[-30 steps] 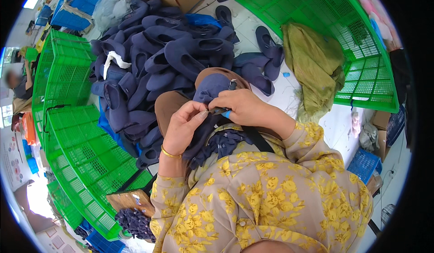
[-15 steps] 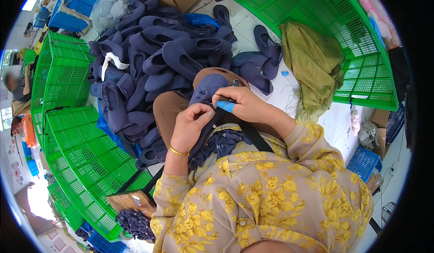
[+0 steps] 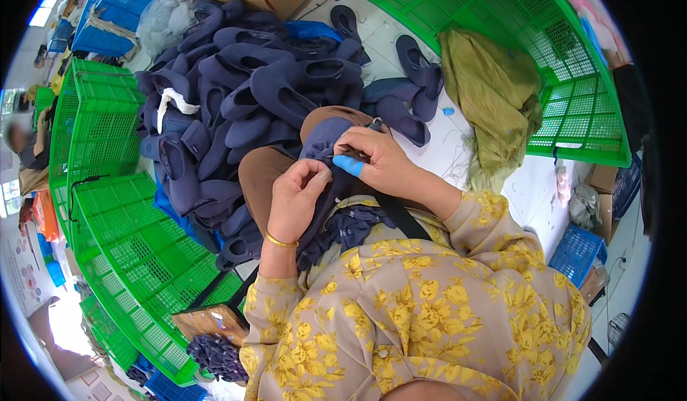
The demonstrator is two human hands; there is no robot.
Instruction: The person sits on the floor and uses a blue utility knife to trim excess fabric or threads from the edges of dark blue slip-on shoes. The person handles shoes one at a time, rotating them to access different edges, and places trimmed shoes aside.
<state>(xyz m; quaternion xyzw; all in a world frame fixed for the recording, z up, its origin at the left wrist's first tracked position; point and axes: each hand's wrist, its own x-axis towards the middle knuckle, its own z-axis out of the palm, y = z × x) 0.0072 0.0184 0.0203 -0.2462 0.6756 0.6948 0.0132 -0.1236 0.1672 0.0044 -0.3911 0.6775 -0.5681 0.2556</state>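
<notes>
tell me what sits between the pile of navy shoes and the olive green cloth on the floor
In the head view, a few loose navy shoes lie on the pale floor between the shoe pile and the olive cloth, plus a small blue scrap.

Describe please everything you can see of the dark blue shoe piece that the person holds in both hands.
The shoe piece is dark navy and looks like soft fabric, bent and partly folded. It rests on the person's lap, over brown trousers, just before the big pile of similar navy pieces. The left hand pinches its lower edge; the right hand, with a blue cover on one finger, grips its top with a small dark tool. Its inner side is mostly hidden.
</notes>
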